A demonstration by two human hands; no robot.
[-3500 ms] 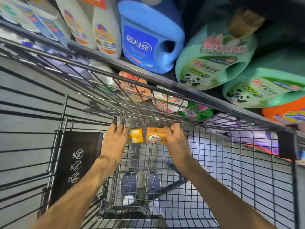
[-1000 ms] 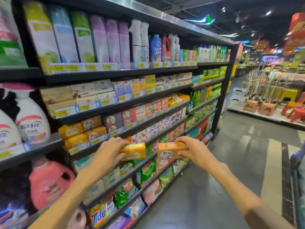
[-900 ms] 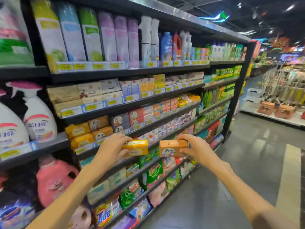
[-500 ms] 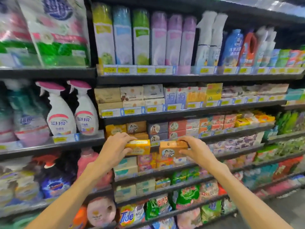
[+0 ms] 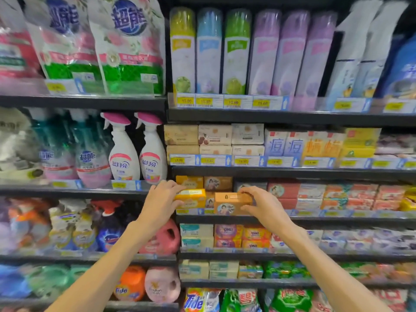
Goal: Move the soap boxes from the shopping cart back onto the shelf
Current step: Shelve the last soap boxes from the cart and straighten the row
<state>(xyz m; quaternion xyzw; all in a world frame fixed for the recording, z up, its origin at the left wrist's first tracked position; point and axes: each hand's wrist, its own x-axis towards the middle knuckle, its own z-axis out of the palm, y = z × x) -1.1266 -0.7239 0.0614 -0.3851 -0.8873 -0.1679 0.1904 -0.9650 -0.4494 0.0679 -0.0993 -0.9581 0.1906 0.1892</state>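
My left hand (image 5: 162,200) grips a yellow soap box (image 5: 191,198) by its left end. An orange-brown soap box (image 5: 229,203) with a picture on its front is held by my right hand (image 5: 261,204), fingers over its top and right end. Both boxes hover at the front edge of the soap shelf (image 5: 292,219), side by side. Behind them on that shelf stand matching yellow boxes (image 5: 189,182) and brown boxes (image 5: 218,183). The shopping cart is out of view.
Red and pink soap boxes (image 5: 315,194) fill the shelf to the right. Spray bottles (image 5: 139,152) stand on the left bay. Aerosol cans (image 5: 236,52) line the shelf above, more soap boxes (image 5: 227,235) the shelf below, detergent jugs (image 5: 162,239) at lower left.
I have turned from the cart to face the shelves. Both hands carried the two boxes up and forward to the soap shelf's front edge.
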